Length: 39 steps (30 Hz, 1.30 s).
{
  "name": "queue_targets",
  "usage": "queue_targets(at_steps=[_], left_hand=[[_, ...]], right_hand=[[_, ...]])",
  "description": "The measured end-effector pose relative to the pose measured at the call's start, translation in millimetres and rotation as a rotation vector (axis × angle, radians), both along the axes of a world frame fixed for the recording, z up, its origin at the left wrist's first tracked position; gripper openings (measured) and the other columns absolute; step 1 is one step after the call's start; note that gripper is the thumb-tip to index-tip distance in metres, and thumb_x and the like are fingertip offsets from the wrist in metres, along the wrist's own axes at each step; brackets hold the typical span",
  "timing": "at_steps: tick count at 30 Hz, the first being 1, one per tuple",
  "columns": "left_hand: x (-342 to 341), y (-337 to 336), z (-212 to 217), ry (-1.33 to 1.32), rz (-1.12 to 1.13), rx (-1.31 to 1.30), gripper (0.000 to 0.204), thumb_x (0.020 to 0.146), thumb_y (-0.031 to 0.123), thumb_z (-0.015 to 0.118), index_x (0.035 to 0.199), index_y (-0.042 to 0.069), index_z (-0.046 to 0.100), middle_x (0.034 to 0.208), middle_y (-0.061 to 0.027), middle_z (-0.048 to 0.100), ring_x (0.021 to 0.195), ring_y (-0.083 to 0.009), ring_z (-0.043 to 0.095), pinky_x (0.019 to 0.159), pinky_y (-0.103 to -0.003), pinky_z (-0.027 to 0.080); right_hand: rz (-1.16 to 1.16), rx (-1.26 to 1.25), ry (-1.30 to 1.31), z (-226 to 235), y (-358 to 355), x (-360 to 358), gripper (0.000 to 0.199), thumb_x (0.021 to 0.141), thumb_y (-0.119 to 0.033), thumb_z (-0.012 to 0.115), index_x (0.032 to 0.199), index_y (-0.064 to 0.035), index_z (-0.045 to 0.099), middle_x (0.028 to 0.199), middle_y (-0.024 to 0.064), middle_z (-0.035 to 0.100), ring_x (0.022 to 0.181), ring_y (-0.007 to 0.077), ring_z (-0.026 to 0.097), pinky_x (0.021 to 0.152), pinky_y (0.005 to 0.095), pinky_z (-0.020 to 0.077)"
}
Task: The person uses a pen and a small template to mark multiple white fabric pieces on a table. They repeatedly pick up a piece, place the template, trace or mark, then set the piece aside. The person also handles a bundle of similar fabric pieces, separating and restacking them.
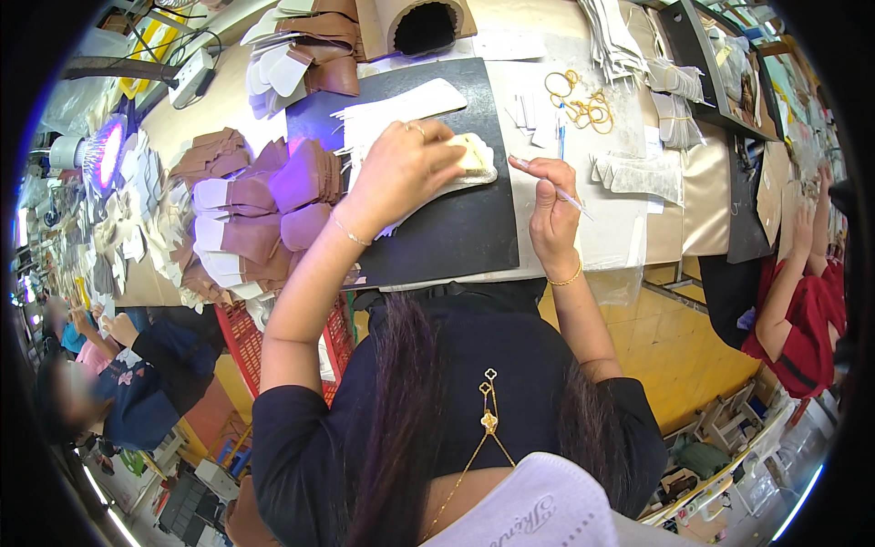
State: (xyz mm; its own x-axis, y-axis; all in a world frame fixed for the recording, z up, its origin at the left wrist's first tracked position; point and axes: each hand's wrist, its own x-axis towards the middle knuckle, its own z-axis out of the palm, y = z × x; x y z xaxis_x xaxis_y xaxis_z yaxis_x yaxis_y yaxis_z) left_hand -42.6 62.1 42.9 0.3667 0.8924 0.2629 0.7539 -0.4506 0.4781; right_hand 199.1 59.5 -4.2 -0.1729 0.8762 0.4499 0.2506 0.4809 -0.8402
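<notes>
My left hand [408, 169] reaches over a stack of white cut pieces [401, 111] on the black mat [447, 233]. Its fingers are closed on a pale yellow, sponge-like pad [475, 155], held above the right end of the pieces. The underside of the pad and part of the stack are hidden by the hand. To the right, my right hand [552, 217] is raised by the mat's edge with its fingers bent. A thin, whitish pen-like stick [574, 202] is gripped in it, pointing down to the right.
Brown and white cut pieces [260, 205] are piled left of the mat, beside a glowing lamp [105, 150]. Yellow rubber bands [583, 108] and a blue pen [561, 137] lie to the right. A red crate [239, 339] stands below the table edge. Other people sit at both sides.
</notes>
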Motion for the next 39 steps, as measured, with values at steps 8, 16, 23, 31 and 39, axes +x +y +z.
queue_targets(at_steps=[8, 16, 23, 31, 39], left_hand=[[13, -21, -22, 0.010, 0.030, 0.083, 0.023, 0.077, 0.022, 0.083, 0.097, 0.012, 0.078, 0.107, -0.0038, 0.070, 0.099, -0.0219, 0.063, 0.083, -0.036, 0.047], [14, -21, -24, 0.004, 0.045, 0.066, 0.022, 0.078, 0.022, 0.082, 0.097, 0.012, 0.079, 0.107, -0.0036, 0.070, 0.099, -0.0218, 0.063, 0.083, -0.035, 0.047], [16, -22, -24, 0.003, 0.047, 0.052, 0.021, 0.079, 0.021, 0.081, 0.097, 0.012, 0.079, 0.107, -0.0046, 0.069, 0.099, -0.0222, 0.063, 0.086, -0.036, 0.047], [17, -22, -29, 0.004, 0.041, 0.051, 0.018, 0.083, 0.026, 0.077, 0.095, 0.013, 0.076, 0.106, -0.0050, 0.067, 0.100, -0.0235, 0.061, 0.085, -0.038, 0.045], [12, -21, -30, -0.037, 0.013, 0.012, 0.026, 0.082, 0.025, 0.078, 0.103, 0.012, 0.074, 0.105, -0.0066, 0.066, 0.102, -0.0241, 0.060, 0.088, -0.037, 0.044]], right_hand=[[-0.001, -0.028, 0.011, 0, -5, -2, 0.020, 0.106, -0.021, 0.052, 0.106, -0.0061, 0.065, 0.100, 0.0086, 0.071, 0.094, 0.0245, 0.063, 0.094, 0.0367, 0.0412], [0.047, -0.033, -0.094, 5, -5, 0, 0.022, 0.107, -0.021, 0.049, 0.109, -0.0028, 0.062, 0.105, 0.0115, 0.065, 0.098, 0.0232, 0.064, 0.093, 0.0355, 0.0473], [0.081, 0.034, -0.212, 13, 1, -17, 0.009, 0.098, -0.013, 0.064, 0.101, -0.0054, 0.068, 0.096, 0.0062, 0.073, 0.085, 0.0233, 0.066, 0.089, 0.0358, 0.0443], [0.098, 0.136, -0.378, 19, 8, -25, 0.005, 0.095, -0.012, 0.067, 0.096, -0.0069, 0.068, 0.091, 0.0025, 0.073, 0.083, 0.0211, 0.067, 0.083, 0.0369, 0.0426], [0.118, 0.095, -0.374, 30, -7, -3, 0.008, 0.097, -0.015, 0.065, 0.095, -0.0071, 0.066, 0.092, 0.0035, 0.072, 0.084, 0.0215, 0.066, 0.084, 0.0379, 0.0432]])
